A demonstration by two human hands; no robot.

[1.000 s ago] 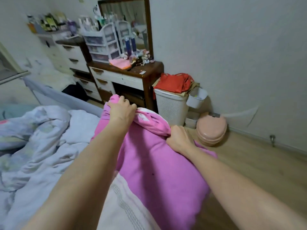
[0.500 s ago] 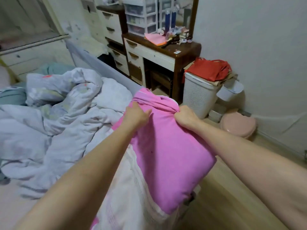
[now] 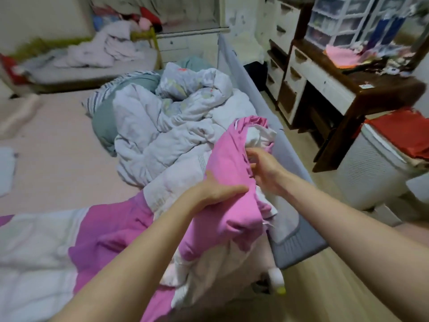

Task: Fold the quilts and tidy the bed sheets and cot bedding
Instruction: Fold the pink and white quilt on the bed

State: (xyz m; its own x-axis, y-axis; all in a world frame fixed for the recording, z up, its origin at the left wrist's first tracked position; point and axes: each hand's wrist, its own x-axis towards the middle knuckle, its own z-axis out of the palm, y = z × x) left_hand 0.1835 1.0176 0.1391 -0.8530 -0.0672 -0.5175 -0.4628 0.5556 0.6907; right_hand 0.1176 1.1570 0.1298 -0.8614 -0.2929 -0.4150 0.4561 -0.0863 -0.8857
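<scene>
Left hand (image 3: pixel 214 190) grips the pink quilt (image 3: pixel 228 163); right hand (image 3: pixel 262 169), just beside, pinches its bunched edge. Advised: work the hands apart along the edge to a corner before folding.

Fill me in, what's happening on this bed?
A person is gathering a pink-and-white quilt at the edge of the bed. The left hand pinches the pink fabric; the right hand has its grip on the bunched edge. A crumpled pale grey-white duvet lies unfolded behind it.
</scene>
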